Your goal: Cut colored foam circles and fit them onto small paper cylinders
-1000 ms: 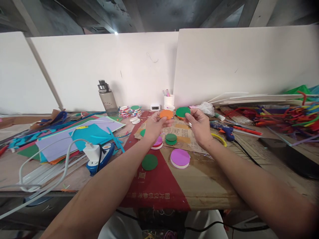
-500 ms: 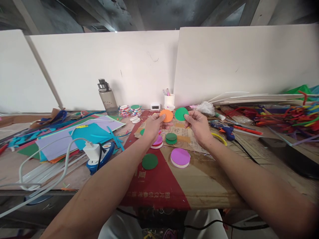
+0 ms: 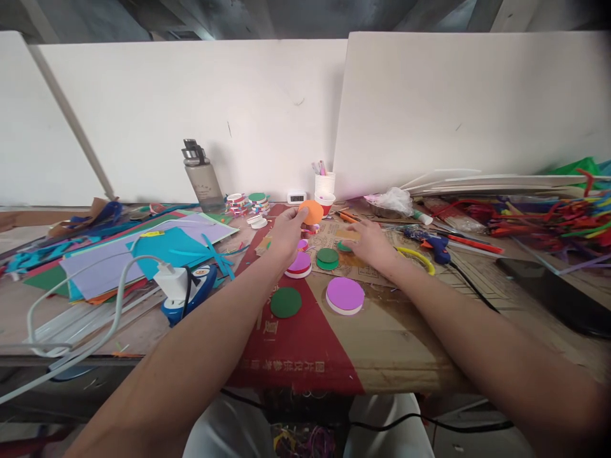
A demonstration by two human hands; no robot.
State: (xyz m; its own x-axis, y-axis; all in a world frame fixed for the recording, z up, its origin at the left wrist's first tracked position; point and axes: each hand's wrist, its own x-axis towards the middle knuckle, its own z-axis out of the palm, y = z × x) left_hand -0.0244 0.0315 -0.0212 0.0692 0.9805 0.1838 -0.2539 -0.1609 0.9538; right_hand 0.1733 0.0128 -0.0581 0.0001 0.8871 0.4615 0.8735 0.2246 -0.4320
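Note:
My left hand (image 3: 287,234) pinches an orange paper disc (image 3: 311,212) above the cardboard. On the right, my right hand (image 3: 371,243) reaches low with fingers apart. Its thumb side is at a green disc (image 3: 344,245) on the cardboard, partly covered by the hand. Between and below the hands lie a stack of dark green discs (image 3: 327,258), a purple disc on a red-and-white one (image 3: 298,263), a larger purple disc with a white edge (image 3: 345,295) and a single dark green disc (image 3: 286,302). Smaller purple pieces sit partly hidden behind my left hand.
Colored sheets (image 3: 102,267) and a power strip (image 3: 203,286) with a white charger lie left. At the back stand a bottle (image 3: 204,181), a small clock (image 3: 296,198) and paper cups (image 3: 325,184). A glue gun (image 3: 436,248), yellow ring (image 3: 420,257) and black phone-like slab (image 3: 554,296) lie right.
My right hand has lowered from mid-air to the cardboard, and the green disc it held is now down there. My left hand still holds the orange disc, shifted slightly left. The view tilts down slightly.

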